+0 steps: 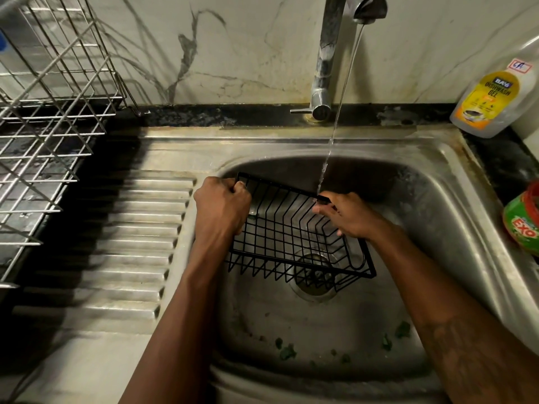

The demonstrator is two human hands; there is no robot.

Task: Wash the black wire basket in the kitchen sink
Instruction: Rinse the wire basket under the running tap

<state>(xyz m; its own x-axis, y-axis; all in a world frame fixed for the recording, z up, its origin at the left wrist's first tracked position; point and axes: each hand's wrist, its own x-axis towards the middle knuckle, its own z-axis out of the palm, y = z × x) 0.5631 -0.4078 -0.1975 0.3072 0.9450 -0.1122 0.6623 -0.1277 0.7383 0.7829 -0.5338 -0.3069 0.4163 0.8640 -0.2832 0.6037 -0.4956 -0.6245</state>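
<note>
Two sets of fingers are doing the holding: my left hand (221, 204) is curling tightly round the far left corner of the black wire basket (291, 243), and my right hand (353, 218) is pinching its far right rim, right where the thin stream of water (338, 118) is landing. I am keeping the basket tilted over the round drain (313, 275) of the stainless steel sink (437, 182), I judge so the water is running across the wires and straight out. Behind, the chrome tap (326, 53) is pouring. On the right counter a clear dishwash gel bottle with a yellow label (493, 94) and a green tub (522, 220) are sitting near for soaping; a silver wire dish rack (52, 83) is standing left.
</note>
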